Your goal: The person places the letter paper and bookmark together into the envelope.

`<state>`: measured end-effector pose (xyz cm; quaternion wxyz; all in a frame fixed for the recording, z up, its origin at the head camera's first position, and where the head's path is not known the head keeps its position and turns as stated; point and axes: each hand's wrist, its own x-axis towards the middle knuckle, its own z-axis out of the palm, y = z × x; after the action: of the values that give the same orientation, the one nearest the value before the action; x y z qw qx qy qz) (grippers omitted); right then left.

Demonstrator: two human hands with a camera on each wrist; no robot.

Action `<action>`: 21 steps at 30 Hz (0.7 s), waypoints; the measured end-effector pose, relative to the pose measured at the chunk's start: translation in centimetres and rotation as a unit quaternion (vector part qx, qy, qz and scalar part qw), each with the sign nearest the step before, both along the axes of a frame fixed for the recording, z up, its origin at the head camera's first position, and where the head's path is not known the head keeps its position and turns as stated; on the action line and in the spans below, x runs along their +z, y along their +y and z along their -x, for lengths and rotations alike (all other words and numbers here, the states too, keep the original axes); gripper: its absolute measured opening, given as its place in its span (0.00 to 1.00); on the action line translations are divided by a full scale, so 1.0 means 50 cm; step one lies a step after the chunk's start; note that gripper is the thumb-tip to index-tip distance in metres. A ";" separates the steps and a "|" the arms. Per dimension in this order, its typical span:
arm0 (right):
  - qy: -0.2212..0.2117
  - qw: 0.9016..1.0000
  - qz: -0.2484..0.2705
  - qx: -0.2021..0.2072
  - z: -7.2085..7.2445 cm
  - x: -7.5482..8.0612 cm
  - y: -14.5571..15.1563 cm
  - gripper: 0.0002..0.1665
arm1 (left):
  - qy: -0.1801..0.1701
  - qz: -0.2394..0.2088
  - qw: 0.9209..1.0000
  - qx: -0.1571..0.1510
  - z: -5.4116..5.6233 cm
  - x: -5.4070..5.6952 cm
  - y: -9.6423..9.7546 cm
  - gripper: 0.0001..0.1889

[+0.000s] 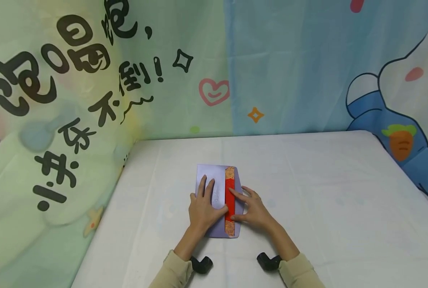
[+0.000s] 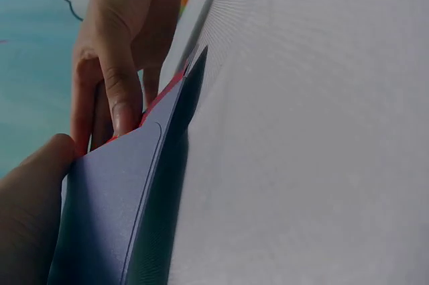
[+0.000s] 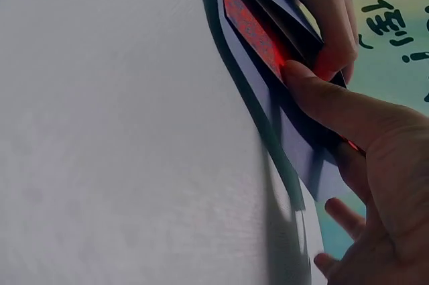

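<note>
A purple envelope (image 1: 217, 200) lies on the white table, its pointed flap on the right. From its mouth shows a strip of a red card (image 1: 230, 200) with gold-patterned ends. My left hand (image 1: 204, 212) rests on the envelope with fingers spread, its thumb at the mouth's edge by the red card. With thumb and forefinger, my right hand (image 1: 255, 210) pinches the red card's outer edge above the flap. In the right wrist view, the red card (image 3: 253, 27) is partly inside the gaping envelope; the part within is hidden.
The white-covered table (image 1: 325, 200) spreads around the envelope. A printed cloth backdrop (image 1: 289, 72) hangs behind and along the left side. Black wrist devices, one on the left wrist (image 1: 201, 265) and one on the right (image 1: 268, 262), sit close above the table.
</note>
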<state>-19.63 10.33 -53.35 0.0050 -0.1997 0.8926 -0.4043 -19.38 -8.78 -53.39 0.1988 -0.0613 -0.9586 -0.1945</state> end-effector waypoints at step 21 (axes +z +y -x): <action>-0.019 0.998 0.006 0.063 0.009 0.008 0.013 0.60 | 0.021 -0.010 1.000 0.004 0.000 0.000 0.010 0.45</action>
<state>-20.09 10.97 -52.93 0.0463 -0.2477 0.8756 -0.4121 -19.40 -8.29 -53.36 0.2204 -0.0600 -0.9525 -0.2016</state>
